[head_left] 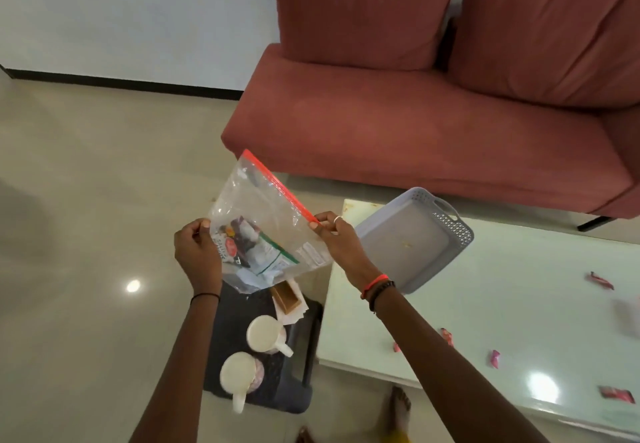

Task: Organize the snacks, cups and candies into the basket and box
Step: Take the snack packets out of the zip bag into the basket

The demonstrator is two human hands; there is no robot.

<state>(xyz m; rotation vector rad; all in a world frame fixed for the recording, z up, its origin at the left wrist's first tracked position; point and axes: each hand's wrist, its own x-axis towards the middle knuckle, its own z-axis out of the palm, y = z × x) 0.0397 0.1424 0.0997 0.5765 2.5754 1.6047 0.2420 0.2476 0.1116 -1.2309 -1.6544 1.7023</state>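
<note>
Starting at the left: bare tiled floor (86,200) runs to a white wall with a dark skirting. The left hand (195,252) is raised over the floor, fingers closed on the left edge of a clear bag (263,224). The bag has a red zip strip along its far upper edge and holds printed snack packets, bunched in its lower half. The right hand (337,238) pinches the bag's right corner at the end of the zip strip; a ring shows on one finger, and orange and dark bands sit on the wrist. The bag hangs in the air between both hands, clear of every surface.

Directly below the bag, a dark box (298,349) stands on the floor just left of the desk (485,304). Inside it are two white cups (265,335), one nearer than the other, and a brown packet (285,297) on white paper at the far end.

Further right, a grey basket (414,238) with perforated sides and handles sits tilted at the desk's far left corner. Its interior looks nearly bare; one small speck shows inside. Small red and pink candies (493,358) lie scattered on the glossy desk top, well apart from the basket. A red sofa (433,113) stands beyond the desk.
</note>
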